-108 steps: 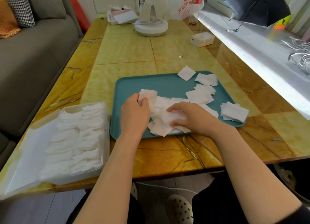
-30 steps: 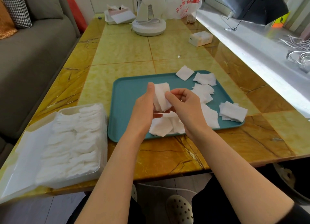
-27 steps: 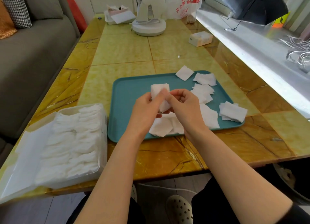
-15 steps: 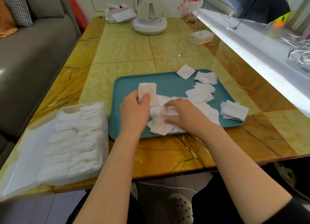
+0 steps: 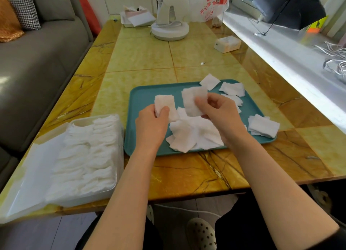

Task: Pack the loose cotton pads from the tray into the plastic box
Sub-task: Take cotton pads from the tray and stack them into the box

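You are holding your left hand (image 5: 151, 126) over the near left part of the teal tray (image 5: 142, 100). Its grip is clamping a small stack of cotton pads (image 5: 164, 104), with the thumb pressing on the front face and the stack standing upright. Your right hand (image 5: 221, 115) is hovering just at three o'clock from it, its grip pinching a single pad (image 5: 192, 100) between thumb and fingers and holding it clear above the tray. The stack and the single pad are sitting close together with a narrow gap between them.

Under both hands a loose pile (image 5: 192, 135) of pads is lying on the tray floor, spreading toward the six o'clock rim. A second small heap (image 5: 263, 126) is resting at the tray's four o'clock corner, partly overhanging the rim. Two or three scattered pads (image 5: 232, 89) are lying at one o'clock, and one corner pad (image 5: 209, 81) is straddling the twelve o'clock rim.

The plastic box (image 5: 119, 156) is sitting on the counter (image 5: 142, 58) at eight o'clock from the tray, just beside it. Its lid (image 5: 28, 184) is lying open toward nine o'clock, and rows of packed pads (image 5: 88, 156) are filling the box on edge.

At twelve o'clock, well apart from the tray, a white fan (image 5: 169, 25) is standing on the counter with a printed plastic bag (image 5: 207, 4) beside it. A tissue pack (image 5: 227, 43) is lying at one o'clock. A grey sofa (image 5: 37, 62) is running along the counter's nine o'clock side.
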### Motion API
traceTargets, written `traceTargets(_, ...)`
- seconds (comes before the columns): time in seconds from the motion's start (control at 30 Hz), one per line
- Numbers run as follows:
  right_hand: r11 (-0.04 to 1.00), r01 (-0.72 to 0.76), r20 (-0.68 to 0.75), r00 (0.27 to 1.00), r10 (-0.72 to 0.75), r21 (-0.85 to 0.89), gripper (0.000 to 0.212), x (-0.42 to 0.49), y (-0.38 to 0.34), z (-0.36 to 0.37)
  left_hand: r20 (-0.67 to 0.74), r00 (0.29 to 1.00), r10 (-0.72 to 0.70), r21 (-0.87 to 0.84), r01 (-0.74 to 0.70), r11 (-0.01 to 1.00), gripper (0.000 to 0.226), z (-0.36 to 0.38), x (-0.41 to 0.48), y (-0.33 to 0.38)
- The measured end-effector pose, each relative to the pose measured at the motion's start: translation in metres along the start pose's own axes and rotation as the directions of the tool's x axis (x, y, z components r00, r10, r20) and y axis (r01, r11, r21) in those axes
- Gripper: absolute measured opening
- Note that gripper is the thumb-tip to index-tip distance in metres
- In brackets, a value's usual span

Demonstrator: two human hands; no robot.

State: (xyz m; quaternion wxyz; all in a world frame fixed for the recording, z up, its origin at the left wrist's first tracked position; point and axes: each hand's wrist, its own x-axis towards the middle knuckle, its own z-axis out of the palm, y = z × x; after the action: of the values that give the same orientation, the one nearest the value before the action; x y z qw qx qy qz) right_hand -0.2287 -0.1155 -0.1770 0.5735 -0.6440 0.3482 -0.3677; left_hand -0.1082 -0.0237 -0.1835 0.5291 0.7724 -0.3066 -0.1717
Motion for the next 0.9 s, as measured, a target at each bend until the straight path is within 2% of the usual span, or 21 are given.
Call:
traceTargets(0.07, 0.976, -0.102, 0.111, 0.99, 0.081, 0.192, 0.007, -0.003, -0.003, 0.003, 0.051, 0.999, -0.002, -0.012, 0.003, 1.0, 0.029, 0.003, -0.001, 0.002)
traceTargets(0.13, 0.969, -0.129, 0.15, 0.984, 0.098, 0.213, 0.01, -0.005, -0.004, 0.008, 0.108, 0.994, 0.003, -0.025, 0.0, 1.0, 0.03, 0.006, -0.002, 0.004)
traceTargets(0.3, 0.997, -0.067, 0.076, 0.995, 0.064, 0.034, 0.013, -0.002, 0.004, 0.012, 0.198, 0.98, -0.026, -0.09, 0.044, 0.995, 0.028, 0.008, -0.007, 0.011)
traceTargets(0.47, 0.987, 0.009, 0.033, 0.999, -0.004, -0.16, 0.007, 0.001, 0.009, 0.012, 0.216, 0.973, -0.084, -0.12, 0.112, 0.986, 0.049, 0.008, -0.007, 0.014)
traceTargets(0.53, 0.975, 0.033, -0.004, 0.999, -0.034, -0.218, 0.013, 0.001, 0.01, 0.014, 0.233, 0.967, -0.104, -0.132, 0.138, 0.982, 0.058, 0.009, -0.007, 0.016)
traceTargets(0.63, 0.941, 0.086, -0.031, 0.994, -0.102, -0.328, 0.023, -0.001, 0.012, 0.015, 0.25, 0.965, -0.084, -0.147, 0.124, 0.981, 0.052, 0.008, -0.01, 0.02)
traceTargets(0.73, 0.925, 0.132, 0.005, 0.99, -0.139, -0.356, 0.015, -0.002, 0.011, 0.014, 0.212, 0.977, 0.0, -0.102, 0.022, 0.995, 0.031, 0.008, -0.009, 0.015)
traceTargets(0.8, 0.873, 0.194, 0.052, 0.98, -0.191, -0.447, 0.004, -0.003, 0.014, 0.013, 0.141, 0.988, 0.057, -0.072, -0.048, 0.996, 0.02, 0.007, -0.008, 0.012)
traceTargets(0.9, 0.751, 0.284, 0.228, 0.957, -0.181, -0.596, 0.019, -0.006, 0.018, 0.01, -0.016, 0.996, 0.089, -0.027, -0.089, 0.996, 0.023, 0.005, -0.004, 0.007)
